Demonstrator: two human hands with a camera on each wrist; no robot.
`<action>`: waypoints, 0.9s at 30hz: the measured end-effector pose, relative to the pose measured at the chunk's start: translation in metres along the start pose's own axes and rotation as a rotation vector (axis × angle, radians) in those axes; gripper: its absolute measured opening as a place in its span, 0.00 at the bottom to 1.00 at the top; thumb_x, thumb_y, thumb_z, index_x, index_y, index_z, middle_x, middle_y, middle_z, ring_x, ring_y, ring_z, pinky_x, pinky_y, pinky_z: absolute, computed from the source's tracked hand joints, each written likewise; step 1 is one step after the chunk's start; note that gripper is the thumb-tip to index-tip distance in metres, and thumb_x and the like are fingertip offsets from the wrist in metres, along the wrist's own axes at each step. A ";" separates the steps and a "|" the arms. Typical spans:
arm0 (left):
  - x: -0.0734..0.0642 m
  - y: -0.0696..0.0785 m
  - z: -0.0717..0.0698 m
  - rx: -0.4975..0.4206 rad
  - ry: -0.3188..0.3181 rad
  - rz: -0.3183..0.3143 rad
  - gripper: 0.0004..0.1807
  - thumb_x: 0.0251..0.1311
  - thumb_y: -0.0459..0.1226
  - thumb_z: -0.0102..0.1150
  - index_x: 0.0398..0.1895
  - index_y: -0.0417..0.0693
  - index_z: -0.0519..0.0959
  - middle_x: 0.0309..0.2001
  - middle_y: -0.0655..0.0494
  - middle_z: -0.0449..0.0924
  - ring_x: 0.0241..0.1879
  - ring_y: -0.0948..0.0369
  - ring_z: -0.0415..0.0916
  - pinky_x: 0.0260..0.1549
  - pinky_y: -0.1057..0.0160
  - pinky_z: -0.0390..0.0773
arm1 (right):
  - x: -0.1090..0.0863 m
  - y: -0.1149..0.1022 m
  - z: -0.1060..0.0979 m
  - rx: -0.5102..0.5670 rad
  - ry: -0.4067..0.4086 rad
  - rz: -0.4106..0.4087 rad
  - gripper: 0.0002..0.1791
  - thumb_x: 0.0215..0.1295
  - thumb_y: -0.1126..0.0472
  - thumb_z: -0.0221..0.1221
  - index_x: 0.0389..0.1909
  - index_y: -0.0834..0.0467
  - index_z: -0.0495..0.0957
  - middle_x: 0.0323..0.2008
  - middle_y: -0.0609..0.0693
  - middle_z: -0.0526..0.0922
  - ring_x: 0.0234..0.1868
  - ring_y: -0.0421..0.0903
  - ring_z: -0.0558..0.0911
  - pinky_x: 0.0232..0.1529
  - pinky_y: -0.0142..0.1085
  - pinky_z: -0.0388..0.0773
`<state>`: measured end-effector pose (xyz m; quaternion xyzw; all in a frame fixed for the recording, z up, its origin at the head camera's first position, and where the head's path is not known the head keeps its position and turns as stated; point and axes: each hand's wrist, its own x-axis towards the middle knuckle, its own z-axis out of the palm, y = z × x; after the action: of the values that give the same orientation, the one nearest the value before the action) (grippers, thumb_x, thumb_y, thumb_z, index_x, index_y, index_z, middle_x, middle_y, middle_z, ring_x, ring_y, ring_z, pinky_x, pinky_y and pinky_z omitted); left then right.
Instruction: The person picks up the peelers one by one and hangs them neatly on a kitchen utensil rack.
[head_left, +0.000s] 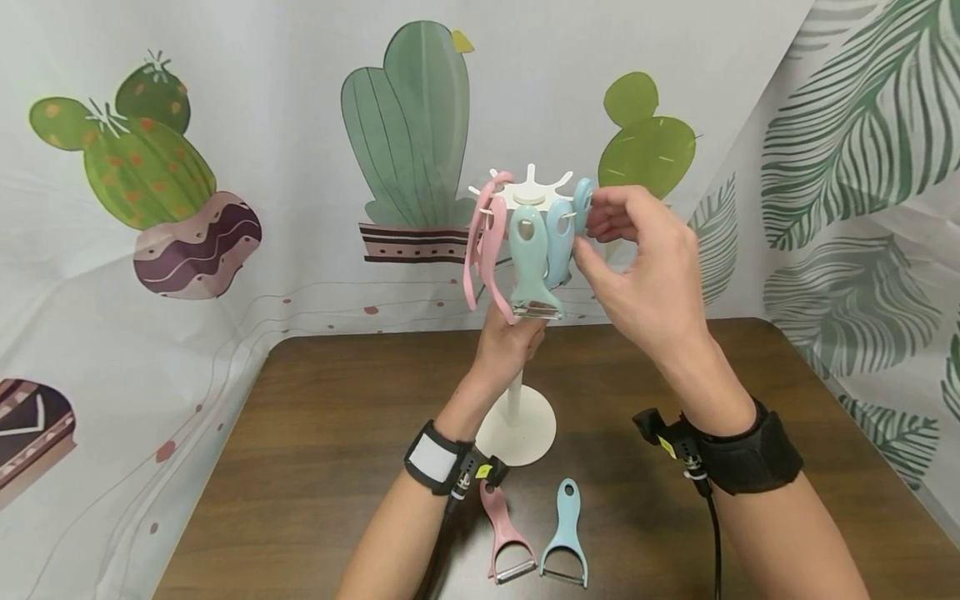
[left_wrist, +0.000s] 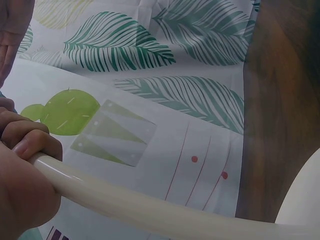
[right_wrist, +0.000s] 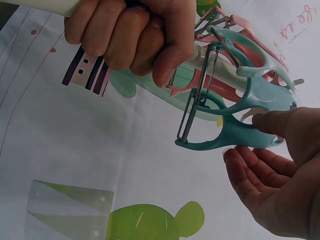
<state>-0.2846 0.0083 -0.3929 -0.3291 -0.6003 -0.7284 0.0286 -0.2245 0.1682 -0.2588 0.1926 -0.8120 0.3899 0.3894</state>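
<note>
A white stand (head_left: 521,454) with a round base and a spoked top carries several hanging peelers. My left hand (head_left: 506,346) grips its pole (left_wrist: 110,192) below the top. My right hand (head_left: 652,267) pinches a blue peeler (right_wrist: 245,134) at the rack's right side, thumb on one face and fingertips along its edge. Another blue peeler (head_left: 558,242) hangs beside it, then a green peeler (head_left: 529,254) at the front. Pink peelers (head_left: 491,250) hang on the left.
On the brown table (head_left: 300,467) in front of the stand lie a pink peeler (head_left: 504,521) and a light blue peeler (head_left: 567,521), side by side. Behind the table hangs a cloth (head_left: 300,167) printed with cacti and leaves. Cables run from both wrist cameras.
</note>
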 end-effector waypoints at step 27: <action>0.000 0.001 0.000 0.012 0.000 -0.003 0.15 0.78 0.40 0.52 0.30 0.43 0.70 0.14 0.59 0.59 0.13 0.62 0.55 0.14 0.64 0.56 | -0.029 0.018 -0.002 -0.028 -0.038 0.055 0.19 0.64 0.69 0.71 0.55 0.64 0.82 0.43 0.54 0.87 0.43 0.49 0.88 0.52 0.27 0.79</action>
<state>-0.2839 0.0081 -0.3924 -0.3277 -0.6053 -0.7248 0.0295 -0.2167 0.1817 -0.2891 0.1722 -0.8296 0.3854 0.3655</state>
